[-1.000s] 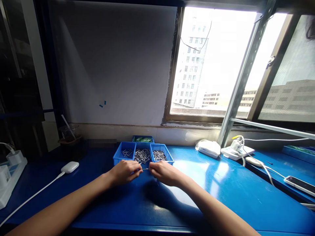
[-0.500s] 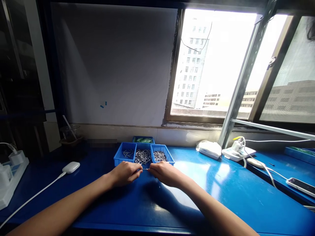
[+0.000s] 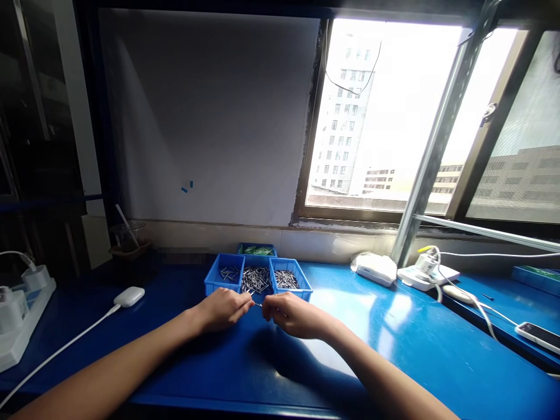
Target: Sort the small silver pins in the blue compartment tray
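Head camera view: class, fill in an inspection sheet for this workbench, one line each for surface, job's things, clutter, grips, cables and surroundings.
Surface: blue bench top, glossy, with window glare.
Job's things: thin metal pin held between both hands; blue tray just behind them, its three compartments holding metal pins; a smaller blue bin with green parts behind it.
Clutter: white mouse-like device, white box, phone, cup with a stick.
Grips: left hand and right hand pinch the pin's ends; the fingertips are too small to tell more.
Cables: white cable from the device; white leads at right; white power strip with plugs.
Surroundings: grey board, window onto buildings.
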Demonstrator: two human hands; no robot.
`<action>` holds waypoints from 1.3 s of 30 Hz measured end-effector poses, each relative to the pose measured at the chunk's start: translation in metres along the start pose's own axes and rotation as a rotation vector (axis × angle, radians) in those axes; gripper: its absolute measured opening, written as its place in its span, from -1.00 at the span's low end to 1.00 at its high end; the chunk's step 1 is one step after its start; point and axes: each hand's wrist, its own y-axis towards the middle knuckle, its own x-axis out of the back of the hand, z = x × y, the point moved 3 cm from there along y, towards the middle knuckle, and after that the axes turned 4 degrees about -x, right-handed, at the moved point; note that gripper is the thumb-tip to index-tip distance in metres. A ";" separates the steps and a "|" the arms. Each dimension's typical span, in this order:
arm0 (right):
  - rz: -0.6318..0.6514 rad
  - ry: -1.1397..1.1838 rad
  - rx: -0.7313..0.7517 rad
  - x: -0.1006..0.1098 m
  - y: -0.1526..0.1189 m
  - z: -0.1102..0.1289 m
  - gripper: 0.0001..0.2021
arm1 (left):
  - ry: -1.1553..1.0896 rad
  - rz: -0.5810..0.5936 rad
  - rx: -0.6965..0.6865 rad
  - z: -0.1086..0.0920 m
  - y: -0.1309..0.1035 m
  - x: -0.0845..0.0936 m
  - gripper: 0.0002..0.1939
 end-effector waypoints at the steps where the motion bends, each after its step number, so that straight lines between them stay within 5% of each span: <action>1: -0.013 0.038 -0.005 0.000 0.001 -0.001 -0.69 | -0.008 0.000 0.014 0.000 0.000 0.001 -0.74; 8: -0.391 0.375 -0.282 0.019 0.005 -0.024 -0.58 | 0.026 0.083 0.118 0.000 -0.001 -0.003 -0.67; 12: -0.240 0.478 -0.397 0.016 0.004 -0.026 -0.35 | 0.033 0.131 0.141 0.001 -0.001 -0.010 -0.59; 22: -0.065 -0.225 -0.177 -0.011 0.005 -0.016 -0.59 | 0.065 0.186 0.207 -0.004 0.001 -0.011 -0.49; 32: -0.025 -0.220 -0.120 -0.020 0.007 -0.025 -0.57 | 0.002 0.124 0.129 -0.005 0.001 -0.008 -0.72; 39: -0.020 -0.229 -0.115 -0.019 0.007 -0.020 -0.57 | 0.020 0.171 0.219 -0.001 0.002 -0.012 -0.76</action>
